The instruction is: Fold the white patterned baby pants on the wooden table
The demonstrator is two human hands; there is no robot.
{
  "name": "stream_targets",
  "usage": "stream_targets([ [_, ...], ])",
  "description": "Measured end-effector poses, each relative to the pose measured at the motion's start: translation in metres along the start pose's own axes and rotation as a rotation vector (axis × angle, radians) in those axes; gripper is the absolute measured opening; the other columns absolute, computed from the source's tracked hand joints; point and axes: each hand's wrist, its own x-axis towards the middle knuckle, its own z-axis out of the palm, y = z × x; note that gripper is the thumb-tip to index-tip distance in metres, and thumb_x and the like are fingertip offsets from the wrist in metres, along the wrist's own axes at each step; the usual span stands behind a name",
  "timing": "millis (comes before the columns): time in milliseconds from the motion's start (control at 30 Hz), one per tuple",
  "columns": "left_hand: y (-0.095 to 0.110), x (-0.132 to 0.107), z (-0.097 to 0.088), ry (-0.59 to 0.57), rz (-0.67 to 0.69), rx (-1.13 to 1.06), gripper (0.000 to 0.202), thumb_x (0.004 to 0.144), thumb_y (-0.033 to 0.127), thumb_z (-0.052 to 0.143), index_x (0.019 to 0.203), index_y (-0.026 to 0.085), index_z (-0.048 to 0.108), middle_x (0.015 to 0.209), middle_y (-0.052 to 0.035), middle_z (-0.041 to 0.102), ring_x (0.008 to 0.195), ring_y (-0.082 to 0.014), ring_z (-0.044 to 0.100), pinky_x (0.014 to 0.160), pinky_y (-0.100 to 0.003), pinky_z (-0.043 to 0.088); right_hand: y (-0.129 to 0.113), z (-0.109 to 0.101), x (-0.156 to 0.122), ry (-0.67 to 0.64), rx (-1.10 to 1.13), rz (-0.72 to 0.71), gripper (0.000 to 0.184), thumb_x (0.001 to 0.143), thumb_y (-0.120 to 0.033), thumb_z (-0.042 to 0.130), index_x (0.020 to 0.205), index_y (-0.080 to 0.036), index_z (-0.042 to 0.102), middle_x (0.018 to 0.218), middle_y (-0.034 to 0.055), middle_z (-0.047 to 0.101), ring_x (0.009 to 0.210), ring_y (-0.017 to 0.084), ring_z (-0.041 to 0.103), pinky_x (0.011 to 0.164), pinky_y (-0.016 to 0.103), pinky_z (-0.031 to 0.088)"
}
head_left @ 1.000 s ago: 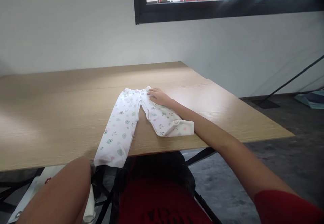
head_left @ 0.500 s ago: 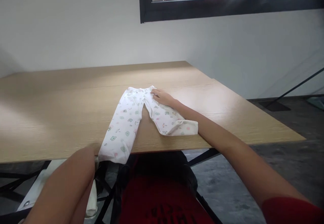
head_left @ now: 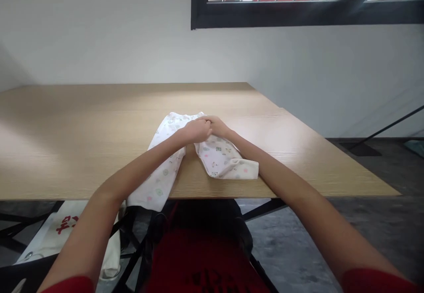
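Observation:
A pair of white pants [head_left: 215,158] with small green and pink prints lies spread on the table, waistband away from me. One leg hangs a little over the front edge on the left; the other is bent sideways to the right. My left hand [head_left: 198,130] is closed at the upper part of the pants, near the waistband, its fingers curled on the fabric. Touching it, my right hand [head_left: 217,126] lies over the right upper side of the pants. Most of its fingers are hidden behind my left hand. My right forearm passes beside the bent leg's cuff.
The wooden table [head_left: 82,152] reaches back to a grey wall with a dark-framed window [head_left: 265,17]. Below the front edge at left hangs a white cloth bag [head_left: 62,222] with red marks. A thin black pole [head_left: 391,123] stands right of the table.
My left hand has come up from the table's front edge to the upper part of the pants, meeting my right hand. The right hand and the pants have stayed nearly in place.

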Motion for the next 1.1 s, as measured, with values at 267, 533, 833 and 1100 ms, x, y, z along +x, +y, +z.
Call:
stream_targets([
  [267,0.045,-0.029,0.047,-0.206,-0.014,0.13,0.064,0.091,0.039,0.039,0.135,-0.005,0.026,0.141,-0.0254,0.026,0.13,-0.0388,0.024,0.103,-0.046,0.026,0.002,0.0,-0.001,-0.124,-0.05,0.03,0.047,0.077,-0.005,0.035,0.114,-0.017,0.061,0.122,0.0044,0.056,0.113,0.018,0.05,0.1,0.036,0.037],
  [533,0.099,-0.118,0.016,-0.654,0.547,-0.156,0.04,0.09,0.041,0.045,0.126,0.026,0.051,0.132,-0.0006,0.049,0.127,-0.0245,0.037,0.108,-0.035,0.027,0.001,0.0,0.0,-0.132,-0.134,0.022,0.039,0.086,-0.012,0.034,0.115,-0.019,0.061,0.125,0.002,0.054,0.118,0.018,0.045,0.103,0.037,0.033],
  [833,-0.01,-0.093,0.003,-0.193,-0.45,0.179,0.05,0.096,0.034,0.026,0.135,0.004,0.032,0.138,-0.0209,0.037,0.125,-0.0318,0.037,0.096,-0.043,0.035,-0.054,0.038,0.032,-0.394,-0.069,-0.207,0.039,0.091,-0.019,0.035,0.126,-0.022,0.052,0.132,0.0013,0.047,0.122,0.021,0.041,0.103,0.039,0.032],
  [1100,0.105,-0.141,0.033,-0.33,-0.341,0.149,0.058,0.084,0.051,0.049,0.122,0.007,0.051,0.106,-0.0248,0.059,0.091,-0.0372,0.058,0.065,-0.041,0.048,-0.057,0.059,0.044,-0.395,-0.144,-0.168,0.038,0.091,-0.023,0.041,0.127,-0.024,0.05,0.137,0.0016,0.041,0.127,0.022,0.034,0.106,0.042,0.024],
])
